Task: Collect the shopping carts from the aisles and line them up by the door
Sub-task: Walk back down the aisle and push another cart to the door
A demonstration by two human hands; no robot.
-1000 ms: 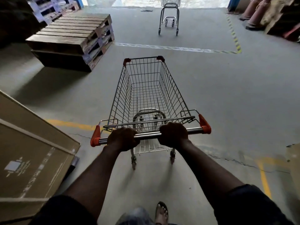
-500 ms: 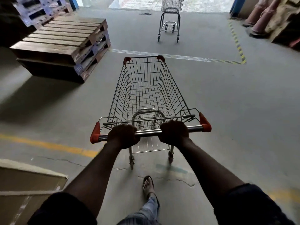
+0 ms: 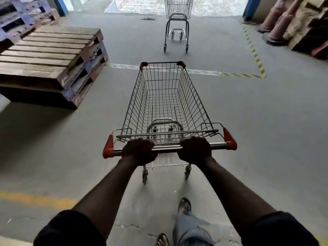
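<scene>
Fingers (image 3: 142,143) wrapped round cart handle (image 3: 167,149), left hand (image 3: 138,152), right hand (image 3: 194,150), pallet stamp (image 3: 65,79) illegible

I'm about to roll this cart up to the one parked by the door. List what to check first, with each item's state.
1. Grip: left hand and right hand both curl round the handle bar: ok.
2. Pushed cart basket empty: ok.
3. Floor up to the parked cart free of obstacles: ok.
4. Pallet stack on the left stands apart from the pushed cart: ok.
5. Parked cart's handle end faces this way for nesting: cannot tell.
</scene>
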